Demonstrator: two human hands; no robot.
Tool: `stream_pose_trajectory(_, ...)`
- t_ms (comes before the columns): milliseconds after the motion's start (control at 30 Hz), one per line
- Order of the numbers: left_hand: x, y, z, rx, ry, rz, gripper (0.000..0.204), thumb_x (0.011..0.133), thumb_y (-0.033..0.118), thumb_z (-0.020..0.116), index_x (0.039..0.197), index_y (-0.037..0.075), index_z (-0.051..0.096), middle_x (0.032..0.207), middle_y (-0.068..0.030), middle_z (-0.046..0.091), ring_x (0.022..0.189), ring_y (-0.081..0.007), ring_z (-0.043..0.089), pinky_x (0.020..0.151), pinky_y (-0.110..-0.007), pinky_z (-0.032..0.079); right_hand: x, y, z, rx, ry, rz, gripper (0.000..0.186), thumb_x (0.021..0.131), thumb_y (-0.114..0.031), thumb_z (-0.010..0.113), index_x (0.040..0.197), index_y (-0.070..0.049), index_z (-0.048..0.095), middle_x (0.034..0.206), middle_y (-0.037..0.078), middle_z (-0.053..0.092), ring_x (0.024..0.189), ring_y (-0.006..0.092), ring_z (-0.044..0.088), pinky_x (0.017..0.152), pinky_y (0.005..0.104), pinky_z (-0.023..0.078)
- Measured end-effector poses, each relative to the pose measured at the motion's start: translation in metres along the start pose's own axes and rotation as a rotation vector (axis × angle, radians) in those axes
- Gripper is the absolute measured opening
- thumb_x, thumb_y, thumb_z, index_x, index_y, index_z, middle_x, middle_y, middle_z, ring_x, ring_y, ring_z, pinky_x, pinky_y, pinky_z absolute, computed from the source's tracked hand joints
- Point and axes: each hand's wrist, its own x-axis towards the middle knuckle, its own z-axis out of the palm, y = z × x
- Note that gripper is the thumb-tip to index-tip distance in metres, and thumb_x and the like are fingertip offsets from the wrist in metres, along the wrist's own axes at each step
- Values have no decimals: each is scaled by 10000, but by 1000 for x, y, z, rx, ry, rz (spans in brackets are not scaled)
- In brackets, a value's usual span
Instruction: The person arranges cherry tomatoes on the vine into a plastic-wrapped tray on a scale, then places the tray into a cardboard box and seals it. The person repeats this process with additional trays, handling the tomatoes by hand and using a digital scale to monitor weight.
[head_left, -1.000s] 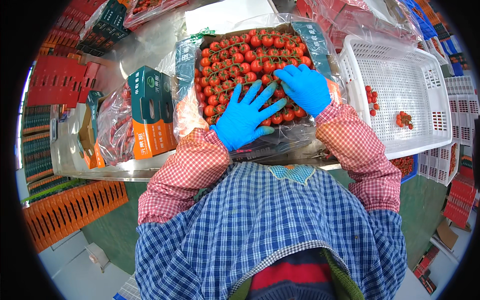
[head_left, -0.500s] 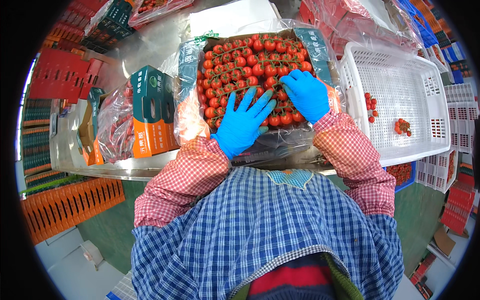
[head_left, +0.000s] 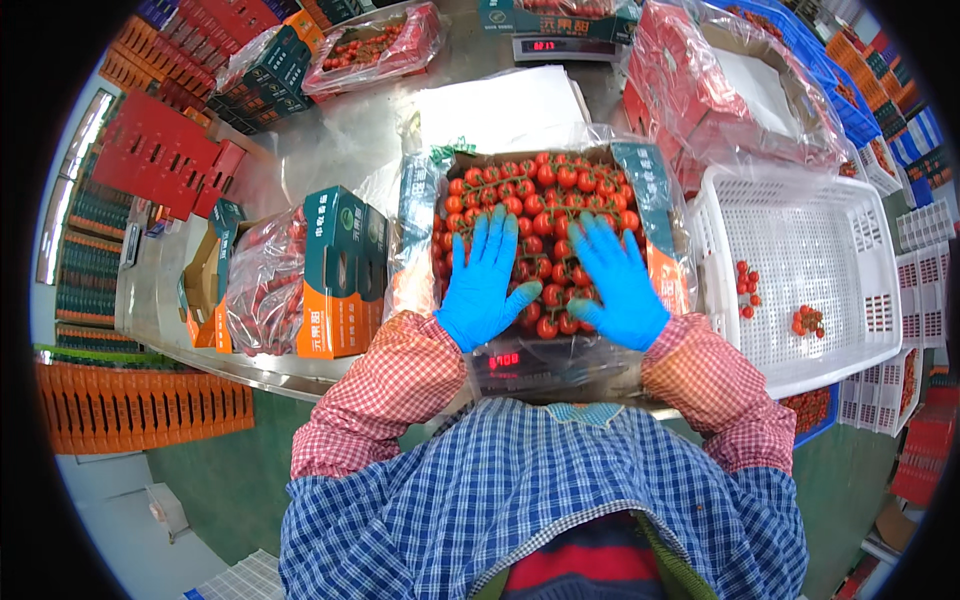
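Rows of red cherry tomatoes (head_left: pixel 545 195) on green stems fill a green and orange carton (head_left: pixel 640 175) lined with clear plastic film. My left hand (head_left: pixel 482 285), in a blue glove, lies flat on the left side of the tomatoes with its fingers stretched out. On the right side my gloved right hand (head_left: pixel 618 285) rests the same way, fingers spread, palm down. Neither hand grips anything. Beneath the carton's near edge a scale's display (head_left: pixel 503 360) glows red.
To the right stands a white plastic crate (head_left: pixel 800 345) with a few loose tomatoes (head_left: pixel 807 321). A film-wrapped green and orange carton (head_left: pixel 345 270) is at the left. White paper sheets (head_left: pixel 500 108) lie behind, and a red carton (head_left: pixel 680 90) sits at the back right.
My right hand has gone from bent fingers at the tomatoes to lying flat with fingers spread. My left hand still lies flat. The view has shifted, showing more of the table's far side.
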Motion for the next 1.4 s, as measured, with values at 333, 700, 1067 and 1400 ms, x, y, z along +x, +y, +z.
stream_pose_trajectory(333, 110, -72, 3, 45, -109, 54, 609, 900, 410, 429, 1419, 155, 239, 1452, -174, 222, 1323, -358, 246, 1051, -558, 186, 139, 90, 4, 221, -207, 5, 727, 768, -453, 635, 1329, -56, 401, 1262, 204, 475, 1137, 333, 480, 982, 397, 377)
stream_pose_trajectory(700, 98, -71, 4, 135, -118, 123, 706, 839, 443, 515, 1406, 104, 266, 1448, -208, 210, 1325, -392, 221, 1042, -580, 166, 116, 102, 17, 28, -292, -302, 704, 855, -360, 500, 1407, -22, 221, 1449, 210, 219, 1337, 373, 215, 1087, 462, 175)
stream_pose_trajectory(1067, 218, -122, -20, -148, -495, 10, 1052, 745, 735, 440, 1441, 97, -25, 1472, -195, 156, 1361, -374, 136, 1069, -573, 103, 239, 143, -10, 629, -957, 400, 858, 825, -500, 577, 1423, -39, 168, 1450, 186, 236, 1325, 271, 263, 1084, 398, 221)
stream_pose_trajectory(1400, 214, -174, -88, -104, -337, 137, 471, 746, 234, 688, 1159, 40, 570, 1078, -144, 624, 978, -232, 593, 865, -343, 468, 220, 159, -85, -418, -538, -62, 296, 644, -255, 675, 910, -128, 702, 872, 130, 663, 747, 296, 630, 680, 387, 508)
